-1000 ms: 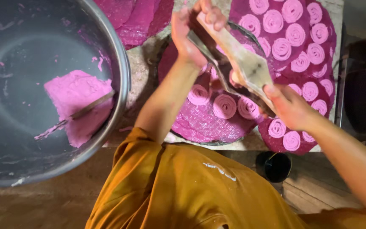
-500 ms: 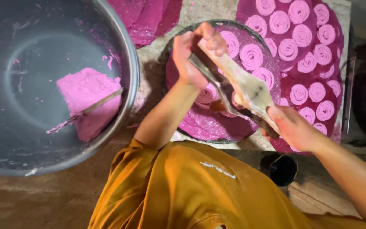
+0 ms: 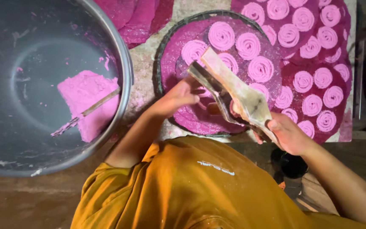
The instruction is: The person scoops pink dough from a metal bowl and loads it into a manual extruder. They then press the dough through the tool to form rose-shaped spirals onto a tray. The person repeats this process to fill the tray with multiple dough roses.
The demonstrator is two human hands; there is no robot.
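A two-handled wooden press (image 3: 234, 91) is tilted over a round dark-rimmed tray (image 3: 159, 55) lined with a pink sheet. Several pink dough spirals (image 3: 221, 36) lie on the tray's far half. My right hand (image 3: 284, 133) grips the near ends of the press handles. My left hand (image 3: 178, 95) is off the press, low over the tray's near left part. Its fingers reach under the press toward the sheet, and whether they pinch any dough is hidden.
A big grey metal bowl (image 3: 126, 85) at left holds a lump of pink dough (image 3: 85, 95) with a thin stick (image 3: 85, 112) lying in it. More spirals fill pink sheets (image 3: 318, 80) at right. A dark round object (image 3: 293, 165) sits on the floor near my right wrist.
My left hand has let go of the far end of the press and dropped down to the tray. The press stays in my right hand, and more spirals show on the tray.
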